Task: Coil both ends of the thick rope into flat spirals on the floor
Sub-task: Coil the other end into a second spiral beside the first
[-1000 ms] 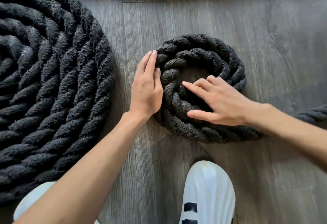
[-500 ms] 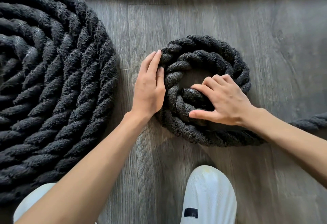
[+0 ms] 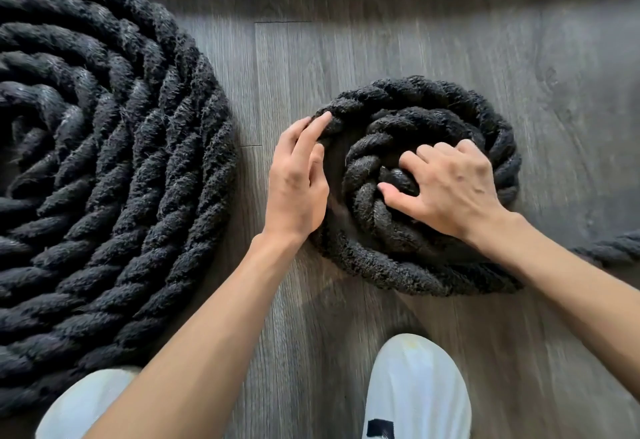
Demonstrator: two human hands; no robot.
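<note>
The small spiral [image 3: 398,274] of thick black rope lies flat, just right of centre. The right hand [image 3: 446,189] is curled over its core, fingers and thumb pinching the inner end. The left hand [image 3: 296,179] is mostly straight, pressed against the outer ring at 9 o'clock. The rope tail [image 3: 611,251] runs off at 3 o'clock. The big spiral [image 3: 104,168] fills the 9 o'clock side, near but apart. The floor [image 3: 381,47] is grey wood planks, shadowed along 12 o'clock. There's a white shoe [image 3: 415,386] at 6 and another shoe [image 3: 83,400] at 7.
</note>
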